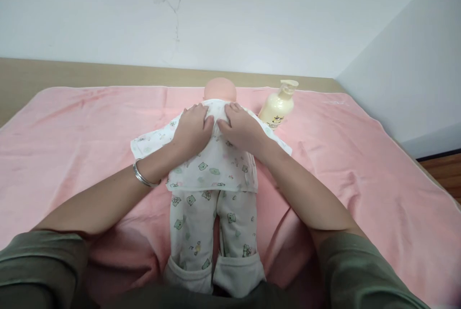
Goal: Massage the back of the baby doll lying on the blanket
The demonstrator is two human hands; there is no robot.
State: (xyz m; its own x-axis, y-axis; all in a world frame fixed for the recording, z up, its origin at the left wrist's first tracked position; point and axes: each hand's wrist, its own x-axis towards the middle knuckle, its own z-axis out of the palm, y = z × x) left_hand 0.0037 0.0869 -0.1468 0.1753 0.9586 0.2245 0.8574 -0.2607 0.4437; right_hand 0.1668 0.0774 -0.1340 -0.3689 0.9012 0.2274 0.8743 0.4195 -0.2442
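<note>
A baby doll (215, 174) lies on a pink blanket (79, 126), its bald head (220, 89) pointing away from me. It wears a white printed top and matching trousers. My left hand (193, 128) lies flat on the doll's upper body, fingers stretched toward the collar. My right hand (242, 129) lies flat beside it on the other shoulder, fingers out. The two hands nearly touch at the middle. A silver bangle (143, 176) circles my left wrist.
A cream lotion bottle (278, 105) with a pump top lies just right of the doll's head. The blanket covers a bed with a wooden edge (90, 73) along a white wall. Wooden floor (444, 172) shows at the right.
</note>
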